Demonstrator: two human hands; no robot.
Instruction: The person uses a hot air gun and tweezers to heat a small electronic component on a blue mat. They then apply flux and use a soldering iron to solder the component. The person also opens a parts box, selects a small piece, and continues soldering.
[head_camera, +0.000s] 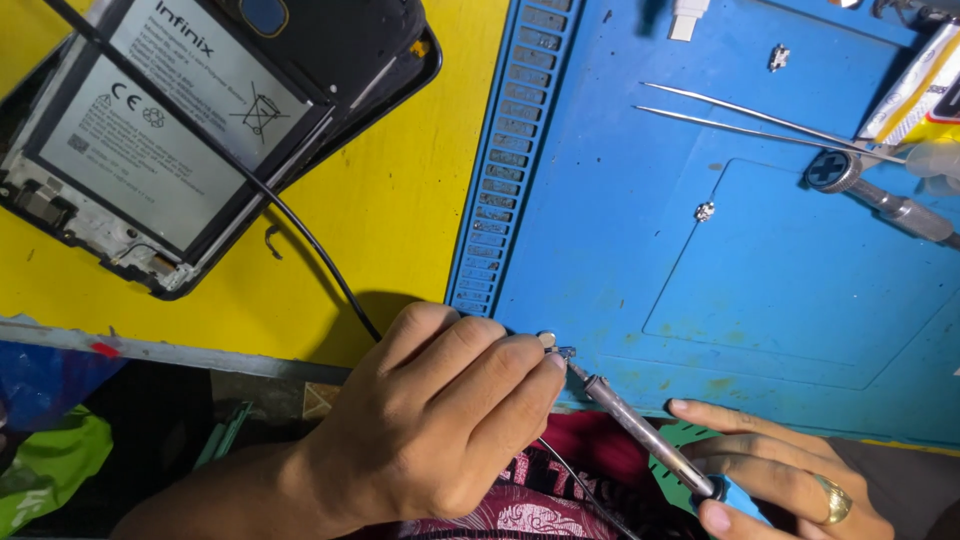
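My left hand (440, 430) rests at the near edge of the blue work mat (760, 290), its fingertips pinching a small metal part (558, 349). My right hand (790, 470), with a ring on one finger, grips the blue handle of a soldering iron (640, 425). The iron's tip touches the small part beside my left fingertips. An opened phone (180, 130) with its back off and battery showing lies at the top left on the yellow table (400, 200).
A thin black cable (310, 245) runs from the phone down toward my left hand. Metal tweezers (760, 120), a screwdriver (880, 195), a yellow and white tube (915, 90) and two small loose metal parts (705, 211) lie on the mat.
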